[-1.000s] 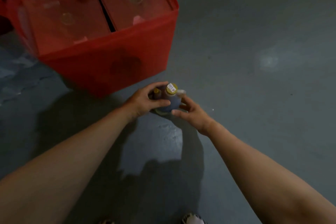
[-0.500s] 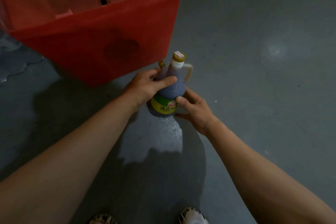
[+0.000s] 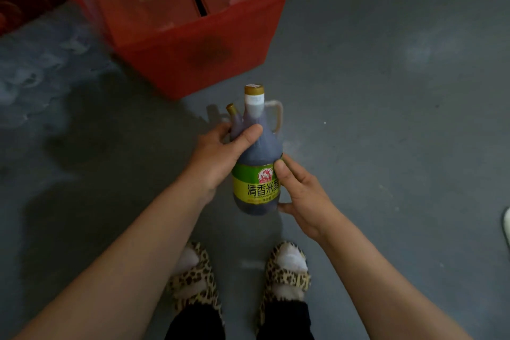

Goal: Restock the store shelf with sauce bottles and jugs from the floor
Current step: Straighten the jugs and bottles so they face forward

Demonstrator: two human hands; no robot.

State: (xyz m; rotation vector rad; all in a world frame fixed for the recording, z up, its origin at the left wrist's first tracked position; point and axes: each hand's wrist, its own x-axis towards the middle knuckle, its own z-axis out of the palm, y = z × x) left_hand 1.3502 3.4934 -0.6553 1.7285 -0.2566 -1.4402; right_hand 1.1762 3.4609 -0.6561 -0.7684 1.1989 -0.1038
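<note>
Change: both hands have lifted the jug up off the floor and nearer to the camera, and two slippers now show at the bottom
Floor [image 3: 386, 91]: grey and dull, with dark shadows on the left side
Box [image 3: 198, 44]: big and red, at the top left, standing on the floor; two see-through red flaps lie over its top with a dark gap between them
Left hand [image 3: 218, 157]: wrapped round the upper part of the jug from the left, thumb pressed on the front just under the neck, fingers curled round the far side by the spout
Spout [image 3: 233, 113]: small and thin with a brown tip, sticking up just left of the neck
Jug [image 3: 255, 152]: held upright in the air between the two hands, in the middle of the view, well in front of the box; it is full of dark sauce
Cap [image 3: 254, 89]: gold, on top of the neck, with a small white sticker on it
Label [image 3: 256, 185]: green and yellow with big dark letters and a small red picture, round the lower half of the jug
Handle [image 3: 276, 116]: pale loop on the right side of the neck
Right hand [image 3: 300, 196]: gripping the lower part of the jug from the right, thumb on the label's edge, fingers round the bottom
Slippers [image 3: 193, 279]: leopard print with white socks, flat on the floor under the arms
</note>
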